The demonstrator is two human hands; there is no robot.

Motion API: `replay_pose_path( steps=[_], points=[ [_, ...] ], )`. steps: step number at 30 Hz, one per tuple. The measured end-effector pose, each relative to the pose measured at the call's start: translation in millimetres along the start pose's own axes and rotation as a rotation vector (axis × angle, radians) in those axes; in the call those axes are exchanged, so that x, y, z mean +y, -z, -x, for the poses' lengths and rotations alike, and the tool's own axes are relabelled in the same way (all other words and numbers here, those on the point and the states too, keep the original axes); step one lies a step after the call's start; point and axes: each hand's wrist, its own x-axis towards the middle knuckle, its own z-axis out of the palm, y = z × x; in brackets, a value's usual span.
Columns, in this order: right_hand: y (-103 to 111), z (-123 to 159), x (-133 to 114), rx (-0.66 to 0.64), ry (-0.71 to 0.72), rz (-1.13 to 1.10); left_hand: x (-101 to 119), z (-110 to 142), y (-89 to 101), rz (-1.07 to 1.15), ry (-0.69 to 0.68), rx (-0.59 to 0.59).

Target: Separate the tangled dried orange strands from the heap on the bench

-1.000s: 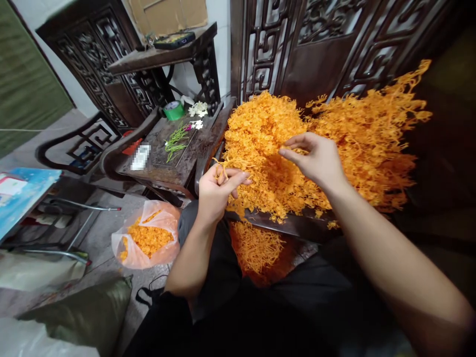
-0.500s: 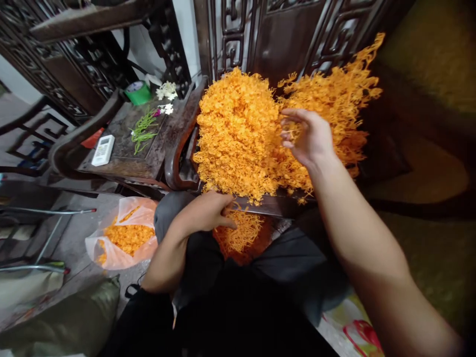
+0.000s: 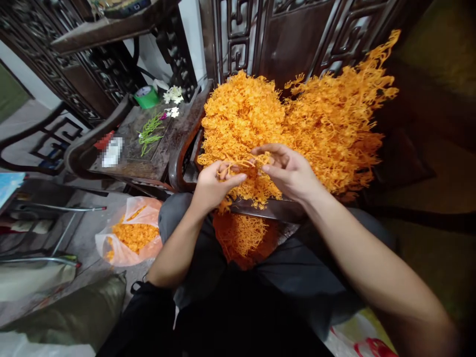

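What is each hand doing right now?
Left hand: closed on an orange strand.
Right hand: fingers curled at orange strands; whether it grips them cannot be told.

At upper left, a green tape roll [image 3: 146, 97] is sitting near white flowers [image 3: 173, 95] and green stems [image 3: 150, 133]; at lower left, an olive sack [image 3: 74, 307] is lying on the floor [image 3: 138, 272].

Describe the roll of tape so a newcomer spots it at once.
Find the dark wooden chair left of the big orange heap. On its seat, toward the back, sits the roll of tape. It is a thick, bright green ring, unlike the white flowers beside it and the thin green stems in front.
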Motion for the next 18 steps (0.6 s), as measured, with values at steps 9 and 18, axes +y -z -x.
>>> replay_pose_path(
  steps=[9, 18],
  points=[
    [-8, 4, -2, 0.091, -0.010, 0.172, 10, -35, -4.8, -0.467, -0.233, -0.014],
    [-8, 2, -12, 0.125, -0.050, 0.319, 20, -44, -22.7, -0.826, -0.428, -0.137]
  ],
)
